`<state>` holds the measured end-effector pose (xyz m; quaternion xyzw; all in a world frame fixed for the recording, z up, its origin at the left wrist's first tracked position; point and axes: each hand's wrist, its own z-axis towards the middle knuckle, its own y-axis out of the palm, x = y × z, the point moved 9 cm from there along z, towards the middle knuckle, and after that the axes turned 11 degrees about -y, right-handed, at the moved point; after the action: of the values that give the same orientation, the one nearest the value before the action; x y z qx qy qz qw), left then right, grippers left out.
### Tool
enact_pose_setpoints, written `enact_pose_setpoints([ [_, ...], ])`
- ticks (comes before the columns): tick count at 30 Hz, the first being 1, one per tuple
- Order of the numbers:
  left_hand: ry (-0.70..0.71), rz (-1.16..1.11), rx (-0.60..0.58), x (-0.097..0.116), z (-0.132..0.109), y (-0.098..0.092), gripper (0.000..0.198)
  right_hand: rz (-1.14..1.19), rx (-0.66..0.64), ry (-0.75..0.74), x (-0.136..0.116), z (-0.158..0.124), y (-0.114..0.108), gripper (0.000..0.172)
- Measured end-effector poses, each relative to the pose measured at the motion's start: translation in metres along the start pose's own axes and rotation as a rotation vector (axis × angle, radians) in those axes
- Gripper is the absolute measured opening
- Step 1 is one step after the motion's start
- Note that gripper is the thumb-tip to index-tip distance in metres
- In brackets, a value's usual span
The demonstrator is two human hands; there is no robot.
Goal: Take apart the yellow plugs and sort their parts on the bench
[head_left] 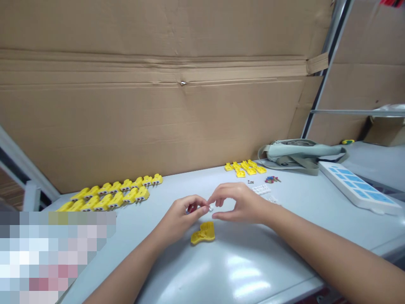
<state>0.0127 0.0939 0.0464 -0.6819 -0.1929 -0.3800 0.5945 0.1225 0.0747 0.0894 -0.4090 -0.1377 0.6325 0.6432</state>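
Note:
My left hand (pixel 182 215) pinches a small white plastic piece (pixel 211 208) between thumb and fingertips. Something red and dark shows within its curled fingers, too small to name. Close by on the right, my right hand (pixel 237 203) has its thumb and index finger apart, the index fingertip at the left hand's fingertips. I see nothing held in it. Just below the hands, a yellow plastic plug housing half (pixel 204 233) lies on the table with its hollow side up. Beyond my right wrist lie rows of white plastic pieces (pixel 261 189).
Two rows of yellow plugs (pixel 115 198) stand at the left. At the back lie yellow shell pieces (pixel 249 169), coloured small parts (pixel 272 180) and tiny metal bits (pixel 250 182). A pale green bag (pixel 294 152) and a white-and-blue panel (pixel 360 188) are on the right, before a cardboard wall (pixel 158 126).

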Motion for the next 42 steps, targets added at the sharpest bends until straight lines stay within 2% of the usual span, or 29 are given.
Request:
enact_pose_setpoints([
  [3, -0.006, -0.244, -0.081, 0.005, -0.003, 0.013, 0.022, -0.016, 0.035, -0.007, -0.006, 0.003, 0.010, 0.010],
  [5, -0.014, -0.338, -0.106, 0.005, -0.003, 0.018, 0.021, -0.018, 0.066, 0.003, -0.005, 0.004, 0.007, 0.007],
  [7, -0.019, -0.348, -0.093, 0.004, -0.004, 0.018, 0.023, -0.020, 0.039, 0.016, 0.001, 0.003, 0.000, 0.010],
  [9, 0.001, -0.234, -0.059, 0.005, -0.006, 0.015, 0.024, -0.030, -0.092, 0.093, 0.014, -0.002, -0.007, 0.012],
  [11, 0.067, -0.010, -0.043, 0.011, -0.011, 0.013, 0.025, -0.037, -0.292, 0.252, 0.035, -0.016, -0.012, 0.012],
  [14, 0.175, 0.281, -0.080, 0.018, -0.019, 0.014, 0.032, -0.045, -0.478, 0.528, 0.065, -0.045, -0.026, 0.015],
  [16, 0.187, 0.372, -0.106, 0.016, -0.022, 0.015, 0.038, -0.065, -0.577, 0.639, 0.075, -0.060, -0.031, 0.017],
  [18, 0.178, 0.420, -0.125, 0.013, -0.022, 0.015, 0.041, -0.087, -0.644, 0.696, 0.079, -0.067, -0.031, 0.019],
  [24, 0.187, 0.473, -0.154, 0.014, -0.020, 0.019, 0.036, -0.118, -0.704, 0.758, 0.079, -0.071, -0.027, 0.021],
  [27, 0.214, 0.473, -0.164, 0.018, -0.021, 0.020, 0.028, -0.087, -0.693, 0.741, 0.078, -0.071, -0.023, 0.023],
  [30, 0.225, 0.455, -0.158, 0.018, -0.020, 0.021, 0.023, -0.148, -0.548, 0.647, 0.071, -0.058, -0.021, 0.020],
  [32, 0.220, 0.419, -0.151, 0.018, -0.019, 0.021, 0.025, -0.232, -0.418, 0.515, 0.056, -0.041, -0.018, 0.017],
  [34, 0.205, 0.376, -0.143, 0.017, -0.019, 0.021, 0.026, -0.169, -0.342, 0.325, 0.031, -0.024, -0.004, 0.021],
  [37, 0.180, 0.333, -0.136, 0.017, -0.019, 0.019, 0.023, 0.007, -0.324, 0.114, -0.003, -0.011, 0.020, 0.015],
  [39, 0.173, 0.306, -0.139, 0.017, -0.020, 0.018, 0.022, -0.003, -0.327, 0.085, -0.013, -0.008, 0.027, 0.008],
  [42, 0.170, 0.251, -0.161, 0.015, -0.021, 0.019, 0.025, -0.070, -0.336, 0.078, -0.016, -0.008, 0.031, 0.012],
])
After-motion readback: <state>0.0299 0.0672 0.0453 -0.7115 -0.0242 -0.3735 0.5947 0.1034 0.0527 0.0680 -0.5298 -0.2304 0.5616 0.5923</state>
